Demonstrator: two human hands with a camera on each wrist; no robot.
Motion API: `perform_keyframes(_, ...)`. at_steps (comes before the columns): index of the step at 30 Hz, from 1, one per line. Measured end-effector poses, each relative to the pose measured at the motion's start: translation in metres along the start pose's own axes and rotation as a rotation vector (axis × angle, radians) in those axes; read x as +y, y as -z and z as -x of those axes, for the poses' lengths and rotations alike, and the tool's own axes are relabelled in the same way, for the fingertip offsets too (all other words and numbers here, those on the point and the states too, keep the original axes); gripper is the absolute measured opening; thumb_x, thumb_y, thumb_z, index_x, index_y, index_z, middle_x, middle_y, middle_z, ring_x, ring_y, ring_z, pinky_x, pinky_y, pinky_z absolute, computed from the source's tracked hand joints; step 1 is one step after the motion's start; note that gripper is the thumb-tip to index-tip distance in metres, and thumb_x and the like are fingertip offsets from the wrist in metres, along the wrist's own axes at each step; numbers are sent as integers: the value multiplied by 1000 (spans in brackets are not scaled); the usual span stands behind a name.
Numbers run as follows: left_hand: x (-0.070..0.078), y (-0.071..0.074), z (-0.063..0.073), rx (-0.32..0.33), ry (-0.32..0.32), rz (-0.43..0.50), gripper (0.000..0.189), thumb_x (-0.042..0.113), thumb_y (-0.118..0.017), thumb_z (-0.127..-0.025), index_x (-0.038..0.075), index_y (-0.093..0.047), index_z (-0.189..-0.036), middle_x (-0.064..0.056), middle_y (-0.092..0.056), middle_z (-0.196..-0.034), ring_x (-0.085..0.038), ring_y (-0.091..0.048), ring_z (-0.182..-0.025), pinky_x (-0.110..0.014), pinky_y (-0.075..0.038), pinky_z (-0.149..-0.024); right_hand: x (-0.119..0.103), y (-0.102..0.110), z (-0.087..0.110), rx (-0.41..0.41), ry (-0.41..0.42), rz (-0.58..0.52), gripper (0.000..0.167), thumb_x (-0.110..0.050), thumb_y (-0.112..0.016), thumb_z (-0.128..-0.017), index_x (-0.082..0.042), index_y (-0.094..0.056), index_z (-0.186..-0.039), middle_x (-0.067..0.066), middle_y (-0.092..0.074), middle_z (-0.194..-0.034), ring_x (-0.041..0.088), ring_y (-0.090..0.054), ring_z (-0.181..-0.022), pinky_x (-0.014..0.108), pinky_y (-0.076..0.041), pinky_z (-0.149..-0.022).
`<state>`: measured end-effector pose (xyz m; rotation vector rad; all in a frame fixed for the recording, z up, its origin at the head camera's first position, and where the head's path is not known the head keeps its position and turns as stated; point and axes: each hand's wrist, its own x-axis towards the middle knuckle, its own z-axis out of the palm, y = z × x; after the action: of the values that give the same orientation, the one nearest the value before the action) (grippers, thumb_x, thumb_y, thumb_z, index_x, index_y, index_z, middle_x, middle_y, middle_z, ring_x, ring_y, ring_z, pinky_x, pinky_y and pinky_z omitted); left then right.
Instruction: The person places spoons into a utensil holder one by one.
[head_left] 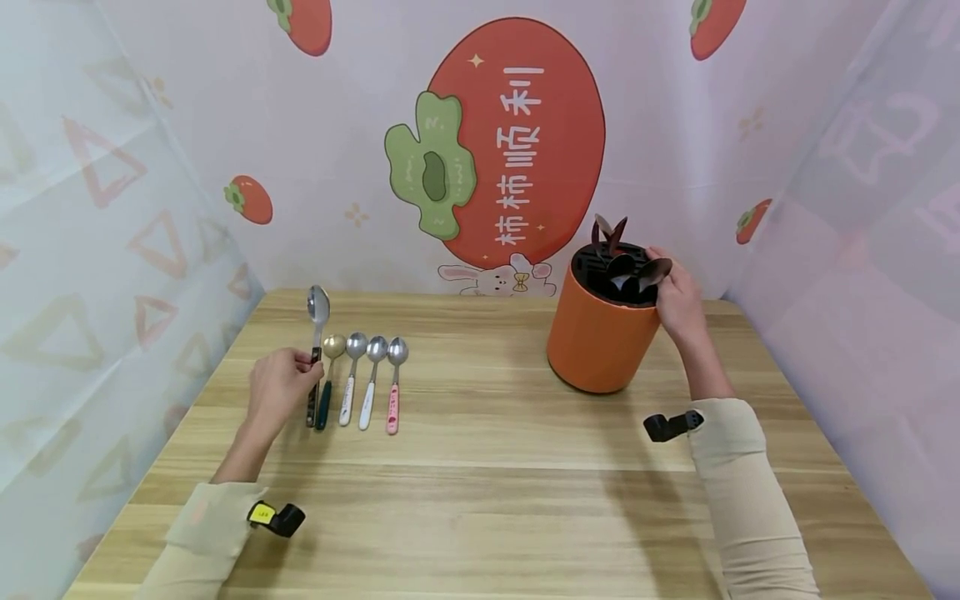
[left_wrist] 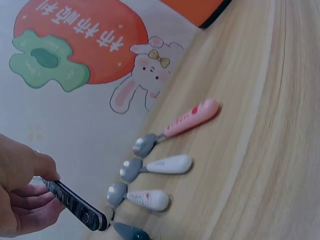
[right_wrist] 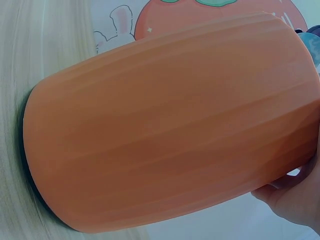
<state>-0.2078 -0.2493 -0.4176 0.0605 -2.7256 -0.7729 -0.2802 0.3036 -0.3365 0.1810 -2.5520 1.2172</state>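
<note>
My left hand [head_left: 282, 385] pinches a spoon with a black patterned handle [left_wrist: 75, 205] between thumb and fingers; its silver bowl points away from me. Just right of it lie a dark-green-handled spoon [head_left: 327, 392] with a gold bowl, two white-handled spoons [head_left: 368, 392] and a pink-handled spoon [left_wrist: 192, 118], side by side. On the right, my right hand [head_left: 681, 302] grips the upper rim of an orange utensil holder [head_left: 600, 342] with a black slotted top. Dark spoon bowls [head_left: 655, 272] and other reddish-brown utensil ends stick up from it. The holder's side fills most of the right wrist view [right_wrist: 165, 130].
The wooden table [head_left: 465, 500] runs back to a printed cloth wall [head_left: 322, 142] with a large persimmon picture. Cloth side walls [head_left: 67, 267] stand at left and right. Wood surface lies between the spoons and the holder.
</note>
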Motion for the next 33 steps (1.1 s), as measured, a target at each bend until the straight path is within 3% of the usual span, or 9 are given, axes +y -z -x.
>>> perform_keyframes(8, 22, 0, 4, 7, -12, 51, 18, 11, -68, -87, -6, -71, -92, -18, -74, -79, -22, -68, -65, -33, -47, -62, 0, 0, 1, -9, 0, -16, 51, -22, -21, -108, 2, -39, -150, 20, -33, -160, 38, -23, -152, 55, -16, -124)
perform_keyframes(16, 43, -4, 10, 26, -47, 84, 19, 9, -66, -88, -8, -70, -94, -21, -74, -83, -32, -72, -74, -44, -56, -68, -2, -2, -1, 11, 2, -11, 51, -21, -23, -107, 2, -41, -148, 18, -36, -159, 37, -26, -151, 54, -18, -124)
perform_keyframes(27, 77, -12, 13, 29, -121, 168, 18, 7, -69, -88, -9, -69, -98, -21, -73, -85, -31, -71, -76, -28, -54, -64, 0, -1, 0, 21, 3, -16, 50, -22, -25, -108, 2, -42, -148, 18, -37, -159, 36, -27, -151, 54, -19, -124)
perform_keyframes(33, 95, -18, 12, 27, -150, 219, 17, 5, -69, -88, -8, -70, -99, -20, -73, -85, -31, -70, -77, -32, -51, -70, 0, -1, 0, 22, 8, -24, 49, -18, -25, -106, 3, -42, -148, 19, -37, -158, 36, -27, -151, 54, -19, -124)
